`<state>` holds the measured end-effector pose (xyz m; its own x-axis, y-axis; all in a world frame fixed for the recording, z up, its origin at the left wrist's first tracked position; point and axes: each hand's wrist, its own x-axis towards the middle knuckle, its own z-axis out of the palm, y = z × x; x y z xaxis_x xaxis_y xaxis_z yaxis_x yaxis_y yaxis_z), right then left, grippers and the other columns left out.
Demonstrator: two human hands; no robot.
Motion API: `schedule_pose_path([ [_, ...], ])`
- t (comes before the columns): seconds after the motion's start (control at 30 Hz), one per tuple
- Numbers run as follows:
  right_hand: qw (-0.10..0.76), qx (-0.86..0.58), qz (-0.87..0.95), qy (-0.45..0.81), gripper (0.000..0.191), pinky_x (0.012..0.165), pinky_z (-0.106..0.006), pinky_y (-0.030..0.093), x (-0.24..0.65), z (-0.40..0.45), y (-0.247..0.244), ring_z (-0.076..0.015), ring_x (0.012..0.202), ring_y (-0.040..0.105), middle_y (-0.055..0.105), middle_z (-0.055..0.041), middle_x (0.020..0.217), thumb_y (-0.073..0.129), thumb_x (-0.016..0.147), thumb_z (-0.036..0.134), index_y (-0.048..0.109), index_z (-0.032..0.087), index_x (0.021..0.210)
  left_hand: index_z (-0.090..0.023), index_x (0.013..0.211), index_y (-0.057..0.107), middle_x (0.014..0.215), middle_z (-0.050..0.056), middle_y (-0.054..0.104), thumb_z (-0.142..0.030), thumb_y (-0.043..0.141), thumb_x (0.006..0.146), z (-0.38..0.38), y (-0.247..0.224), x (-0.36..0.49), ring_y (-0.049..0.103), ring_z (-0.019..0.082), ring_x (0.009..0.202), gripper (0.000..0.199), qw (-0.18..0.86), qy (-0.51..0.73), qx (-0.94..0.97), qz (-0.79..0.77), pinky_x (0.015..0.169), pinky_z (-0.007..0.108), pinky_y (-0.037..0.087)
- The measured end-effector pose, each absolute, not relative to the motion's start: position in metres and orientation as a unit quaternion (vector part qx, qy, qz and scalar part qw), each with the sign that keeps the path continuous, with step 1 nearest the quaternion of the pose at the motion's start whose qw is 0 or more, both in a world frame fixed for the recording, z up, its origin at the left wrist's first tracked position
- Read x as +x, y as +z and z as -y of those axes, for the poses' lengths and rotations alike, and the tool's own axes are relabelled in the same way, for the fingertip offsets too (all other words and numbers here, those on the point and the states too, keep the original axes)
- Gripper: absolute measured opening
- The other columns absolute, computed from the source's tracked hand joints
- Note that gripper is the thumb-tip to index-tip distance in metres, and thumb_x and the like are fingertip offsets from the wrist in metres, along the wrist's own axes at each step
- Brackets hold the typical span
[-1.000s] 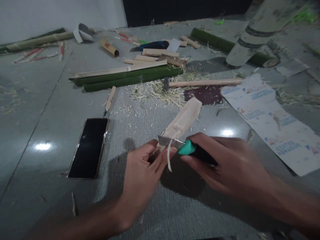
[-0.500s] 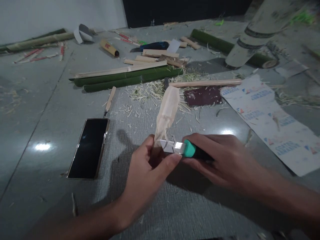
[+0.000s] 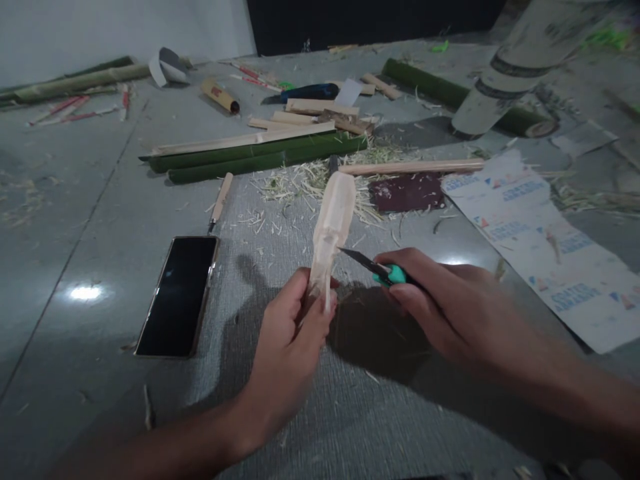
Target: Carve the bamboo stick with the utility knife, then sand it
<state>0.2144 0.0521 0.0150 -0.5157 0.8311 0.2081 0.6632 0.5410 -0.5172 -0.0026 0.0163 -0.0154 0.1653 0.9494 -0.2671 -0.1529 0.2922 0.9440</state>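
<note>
Holding one pale, paddle-shaped bamboo piece point(image 3: 336, 210) by its narrow end: left hand point(image 3: 293, 327), fingers closed about it, the broad end pointing away over the floor point(image 3: 280, 440). Condition: outline roughed in; rounded broad end fairly smooth, a node-like step below it; narrow part fibrous, a loose pale sliver near the thumb. Judged part-finished, the neck and narrow end apparently wanting more paring and smoothing. One utility knife point(image 3: 394, 275), thin blade, teal-and-black handle, gripped in the right hand point(image 3: 465, 310); tip at the piece's edge, contact uncertain. Beyond: straw-like shavings point(image 3: 300, 183); one hammer point(image 3: 415, 166), dark head, smooth wooden handle; one flat maroon sheet point(image 3: 407, 193); green bamboo lengths point(image 3: 260, 163), rounded, smooth-skinned. To the right: one abrasive sheet point(image 3: 525, 220), white, blue-printed, irregularly cut. To the left: one phone point(image 3: 177, 297), black, rectangular; just beside its top, one slim wooden-handled tool point(image 3: 220, 200).
</note>
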Motion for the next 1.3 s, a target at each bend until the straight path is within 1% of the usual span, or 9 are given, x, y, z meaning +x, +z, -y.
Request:
schedule_pose_path([
  [0.13, 0.207, -0.436, 0.859, 0.172, 0.025, 0.044, -0.027, 0.031, 0.214, -0.053, 0.014, -0.0126, 0.044, 0.048, 0.056, 0.0055, 0.060, 0.040, 0.112, 0.036, 0.059, 0.020, 0.114, -0.021, 0.101, 0.063, 0.069, -0.005, 0.044, -0.039, 0.053, 0.108, -0.016, -0.014, -0.001, 0.036, 0.009, 0.059, 0.022, 0.653, 0.420, 0.407, -0.481, 0.051, 0.021, 0.030],
  [0.3, 0.201, -0.445, 0.854, 0.177, 0.027, 0.045, -0.026, 0.031, 0.215, -0.052, 0.012, -0.0123, 0.043, 0.050, 0.058, 0.0052, 0.060, 0.038, 0.112, 0.040, 0.058, 0.021, 0.111, -0.021, 0.103, 0.065, 0.067, -0.005, 0.045, -0.044, 0.053, 0.108, -0.017, -0.013, -0.001, 0.039, 0.010, 0.058, 0.026, 0.635, 0.416, 0.417, -0.500, 0.050, 0.022, 0.031],
  [0.43, 0.191, -0.450, 0.855, 0.174, 0.029, 0.044, -0.026, 0.027, 0.214, -0.051, 0.012, -0.0121, 0.040, 0.047, 0.055, 0.0062, 0.056, 0.035, 0.112, 0.042, 0.054, 0.023, 0.103, -0.020, 0.096, 0.063, 0.065, -0.005, 0.043, -0.049, 0.052, 0.107, -0.016, -0.013, -0.001, 0.036, 0.010, 0.056, 0.033, 0.609, 0.416, 0.438, -0.514, 0.050, 0.024, 0.029],
  [0.63, 0.195, -0.452, 0.851, 0.183, 0.031, 0.043, -0.026, 0.025, 0.211, -0.049, 0.009, -0.0117, 0.038, 0.045, 0.051, 0.0077, 0.053, 0.033, 0.113, 0.044, 0.051, 0.023, 0.099, -0.020, 0.094, 0.060, 0.066, -0.005, 0.040, -0.049, 0.049, 0.108, -0.012, -0.013, 0.000, 0.033, 0.010, 0.057, 0.034, 0.578, 0.412, 0.472, -0.522, 0.050, 0.026, 0.023],
  [0.73, 0.197, -0.465, 0.830, 0.237, 0.033, 0.043, -0.027, 0.024, 0.210, -0.049, 0.010, -0.0111, 0.039, 0.044, 0.052, 0.0074, 0.053, 0.035, 0.112, 0.045, 0.048, 0.024, 0.091, -0.020, 0.089, 0.058, 0.066, -0.005, 0.040, -0.049, 0.050, 0.108, -0.012, -0.013, 0.000, 0.032, 0.009, 0.057, 0.035, 0.597, 0.413, 0.462, -0.509, 0.049, 0.026, 0.023],
  [0.9, 0.142, -0.427, 0.771, 0.451, 0.040, 0.049, -0.024, 0.037, 0.210, -0.054, 0.015, -0.0100, 0.047, 0.052, 0.057, 0.0059, 0.058, 0.035, 0.112, 0.044, 0.048, 0.024, 0.081, -0.020, 0.083, 0.053, 0.065, -0.006, 0.041, -0.044, 0.051, 0.109, -0.014, -0.013, 0.000, 0.033, 0.008, 0.056, 0.035, 0.659, 0.418, 0.414, -0.468, 0.049, 0.023, 0.026],
  [0.97, 0.148, -0.402, 0.764, 0.483, 0.039, 0.052, -0.024, 0.039, 0.212, -0.057, 0.016, -0.0097, 0.051, 0.054, 0.058, 0.0057, 0.060, 0.037, 0.112, 0.042, 0.050, 0.023, 0.081, -0.020, 0.081, 0.051, 0.065, -0.006, 0.042, -0.042, 0.053, 0.109, -0.015, -0.014, 0.000, 0.035, 0.008, 0.056, 0.035, 0.670, 0.425, 0.400, -0.458, 0.049, 0.022, 0.027],
  [1.13, 0.199, -0.436, 0.792, 0.378, 0.035, 0.049, -0.028, 0.034, 0.219, -0.059, 0.016, -0.0112, 0.050, 0.049, 0.058, 0.0052, 0.062, 0.038, 0.112, 0.043, 0.048, 0.024, 0.085, -0.020, 0.101, 0.064, 0.067, -0.006, 0.044, -0.042, 0.052, 0.109, -0.015, -0.016, 0.000, 0.036, 0.006, 0.056, 0.026, 0.681, 0.431, 0.386, -0.449, 0.048, 0.019, 0.028],
  [1.3, 0.190, -0.434, 0.829, 0.297, 0.030, 0.048, -0.027, 0.032, 0.220, -0.058, 0.014, -0.0122, 0.049, 0.050, 0.054, 0.0061, 0.059, 0.037, 0.112, 0.042, 0.050, 0.024, 0.092, -0.021, 0.104, 0.066, 0.065, -0.006, 0.043, -0.041, 0.054, 0.108, -0.015, -0.015, -0.001, 0.034, 0.005, 0.054, 0.024, 0.688, 0.431, 0.375, -0.447, 0.048, 0.017, 0.027],
])
